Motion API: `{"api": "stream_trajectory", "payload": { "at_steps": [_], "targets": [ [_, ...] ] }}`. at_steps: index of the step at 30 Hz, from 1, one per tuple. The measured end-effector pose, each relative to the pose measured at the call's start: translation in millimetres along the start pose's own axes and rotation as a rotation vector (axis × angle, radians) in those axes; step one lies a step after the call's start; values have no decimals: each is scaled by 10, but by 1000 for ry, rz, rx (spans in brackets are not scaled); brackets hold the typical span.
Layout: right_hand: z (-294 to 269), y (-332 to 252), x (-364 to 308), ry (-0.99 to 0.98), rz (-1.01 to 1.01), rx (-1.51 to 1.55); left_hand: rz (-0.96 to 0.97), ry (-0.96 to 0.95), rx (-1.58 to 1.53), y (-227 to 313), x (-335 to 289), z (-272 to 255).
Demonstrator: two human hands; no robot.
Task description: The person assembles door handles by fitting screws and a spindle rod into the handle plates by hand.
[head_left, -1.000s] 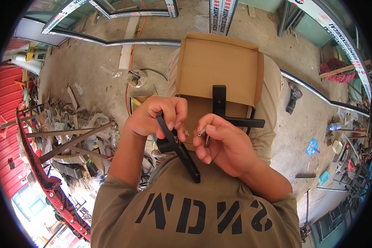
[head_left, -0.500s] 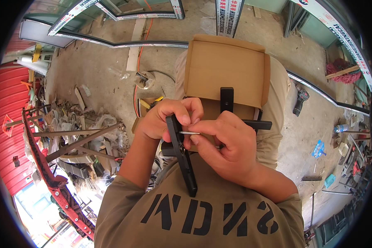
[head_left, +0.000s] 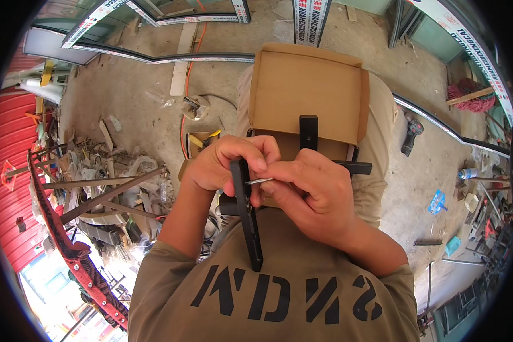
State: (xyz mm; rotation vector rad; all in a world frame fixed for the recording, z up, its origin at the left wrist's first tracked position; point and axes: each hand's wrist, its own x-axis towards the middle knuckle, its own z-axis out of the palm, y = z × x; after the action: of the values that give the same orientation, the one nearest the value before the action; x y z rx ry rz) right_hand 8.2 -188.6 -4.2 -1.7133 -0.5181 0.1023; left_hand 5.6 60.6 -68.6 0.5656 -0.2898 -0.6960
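My left hand (head_left: 225, 162) is closed around the upper end of a long black door handle (head_left: 248, 219), which stands tilted in front of my chest. Pinched between the thumb and forefinger of my right hand (head_left: 313, 191) is a slim silver metal pin (head_left: 260, 180). Its tip meets the side of the handle near my left fingers; whether it sits in a hole I cannot tell. An open cardboard box (head_left: 308, 85) rests on my lap beyond both hands. Black flat bars stick out of it, one upright (head_left: 308, 132) and one lying to the right (head_left: 354, 167).
On the floor to the right lies a cordless drill (head_left: 412, 135). A small bag of parts (head_left: 196, 107) and an orange cable (head_left: 189, 74) are at the left. Scrap (head_left: 119, 194) is heaped farther left. Dark metal frames (head_left: 199, 58) cross the floor ahead.
The silver pin now tilts slightly, its right end higher than before. The whole view has shifted a little, while both hands keep their grips.
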Motion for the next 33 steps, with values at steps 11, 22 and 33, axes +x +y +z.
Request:
{"api": "stream_trajectory", "payload": {
  "at_steps": [11,22,33],
  "targets": [
    [-64,-26,-27,-57,64,-35,-49,9,124,82,60,47],
    [-149,-171,6,-208,309,60,0,7,168,41,11,-1],
    [-2,38,-118,-158,156,120,-18,-16,205,78,53,16]
  ]
}}
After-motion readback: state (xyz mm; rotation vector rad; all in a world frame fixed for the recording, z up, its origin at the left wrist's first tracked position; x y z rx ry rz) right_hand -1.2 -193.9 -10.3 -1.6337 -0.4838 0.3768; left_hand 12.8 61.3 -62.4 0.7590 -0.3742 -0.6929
